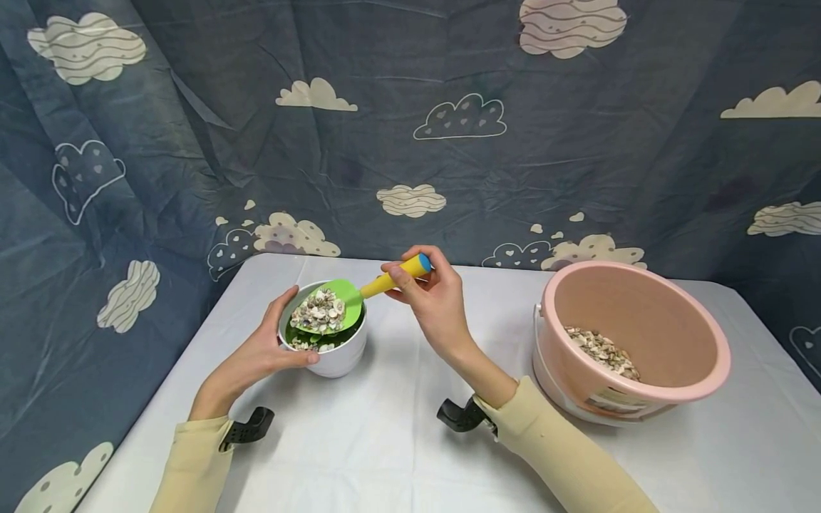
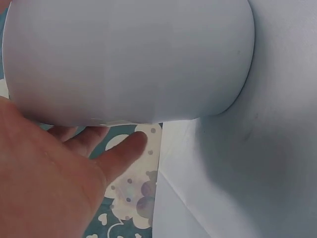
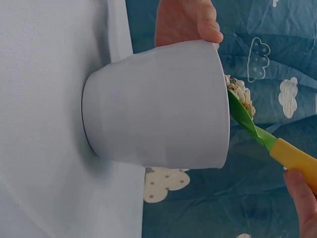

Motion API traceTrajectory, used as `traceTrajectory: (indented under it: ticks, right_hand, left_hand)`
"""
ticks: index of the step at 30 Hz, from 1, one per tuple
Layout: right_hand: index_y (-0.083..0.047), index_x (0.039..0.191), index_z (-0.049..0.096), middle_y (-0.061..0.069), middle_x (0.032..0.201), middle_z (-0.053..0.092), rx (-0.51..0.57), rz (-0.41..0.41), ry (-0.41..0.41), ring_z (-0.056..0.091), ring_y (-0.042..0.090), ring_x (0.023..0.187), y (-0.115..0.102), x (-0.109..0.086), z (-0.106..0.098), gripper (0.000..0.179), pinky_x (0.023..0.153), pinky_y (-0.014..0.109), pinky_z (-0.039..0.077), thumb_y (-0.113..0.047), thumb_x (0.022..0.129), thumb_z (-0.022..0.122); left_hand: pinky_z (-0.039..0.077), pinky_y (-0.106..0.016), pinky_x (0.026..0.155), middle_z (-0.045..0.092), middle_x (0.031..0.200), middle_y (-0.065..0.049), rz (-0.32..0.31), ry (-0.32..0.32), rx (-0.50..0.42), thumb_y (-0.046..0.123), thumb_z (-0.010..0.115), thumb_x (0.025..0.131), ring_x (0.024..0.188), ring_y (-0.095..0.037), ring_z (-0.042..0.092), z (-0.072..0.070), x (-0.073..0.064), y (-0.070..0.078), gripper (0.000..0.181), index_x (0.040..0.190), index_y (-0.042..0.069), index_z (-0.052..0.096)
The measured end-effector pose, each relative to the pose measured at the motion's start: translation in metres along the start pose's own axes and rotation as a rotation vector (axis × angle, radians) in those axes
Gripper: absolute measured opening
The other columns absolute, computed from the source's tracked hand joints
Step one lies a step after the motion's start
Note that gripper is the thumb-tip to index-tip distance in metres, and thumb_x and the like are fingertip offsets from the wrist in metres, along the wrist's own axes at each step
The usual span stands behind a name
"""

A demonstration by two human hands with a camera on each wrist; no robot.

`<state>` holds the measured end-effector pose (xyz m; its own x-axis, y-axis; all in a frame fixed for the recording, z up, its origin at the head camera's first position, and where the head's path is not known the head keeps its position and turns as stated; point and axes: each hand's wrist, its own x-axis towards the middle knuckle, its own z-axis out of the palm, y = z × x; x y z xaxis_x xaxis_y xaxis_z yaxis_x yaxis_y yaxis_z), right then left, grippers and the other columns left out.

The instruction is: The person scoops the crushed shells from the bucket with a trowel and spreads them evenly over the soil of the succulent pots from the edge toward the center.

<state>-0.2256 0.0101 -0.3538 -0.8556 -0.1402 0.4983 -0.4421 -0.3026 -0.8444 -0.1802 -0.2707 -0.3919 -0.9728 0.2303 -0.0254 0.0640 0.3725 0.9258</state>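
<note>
My left hand (image 1: 256, 353) holds a white pot (image 1: 343, 355) at the left of the table, thumb near the front rim and fingers round the far side. The pot stands upright on the cloth, with dark green material (image 1: 346, 335) and some pale bits inside. With my right hand (image 1: 439, 306) I grip the yellow, blue-ended handle of a toy shovel (image 1: 383, 283). Its green blade dips over the pot's mouth, loaded with a heap of small pale shell-like bits (image 1: 321, 310). In the right wrist view the green blade (image 3: 240, 110) slants down at the rim.
A pink bucket (image 1: 699, 342) stands on the right of the table, with more shell-like bits (image 1: 603, 353) at its bottom and a white handle hanging down its side. White cloth (image 1: 385, 442) covers the table. A dark cloud-print curtain (image 1: 410, 142) hangs behind and to the left.
</note>
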Motion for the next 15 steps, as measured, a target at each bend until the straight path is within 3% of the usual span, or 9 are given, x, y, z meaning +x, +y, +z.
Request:
traceTrajectory:
  ticks: [7,15]
  right_hand:
    - [0.002,0.112,0.052,0.022,0.107,0.068,-0.005,-0.004,-0.005,0.068,0.033,0.098,-0.0011,-0.0004,0.0006,0.023,0.078,0.042,0.056,-0.005,0.094,0.065]
    - [0.002,0.111,0.052,0.024,0.106,0.068,-0.013,0.012,0.032,0.069,0.033,0.095,0.0020,0.0009,0.0014,0.023,0.077,0.043,0.056,-0.007,0.095,0.065]
  left_hand:
    - [0.020,-0.055,0.110,0.011,0.160,-0.012,0.040,-0.048,-0.101,0.014,0.082,0.079,0.143,-0.032,0.015,-0.0037,0.0020,-0.0040,0.111,0.158,0.018,0.005]
    - [0.016,-0.057,0.111,0.009,0.161,-0.009,0.057,-0.065,-0.098,0.013,0.080,0.080,0.146,-0.032,0.011,-0.0086,-0.0003,-0.0044,0.106,0.158,0.020,0.009]
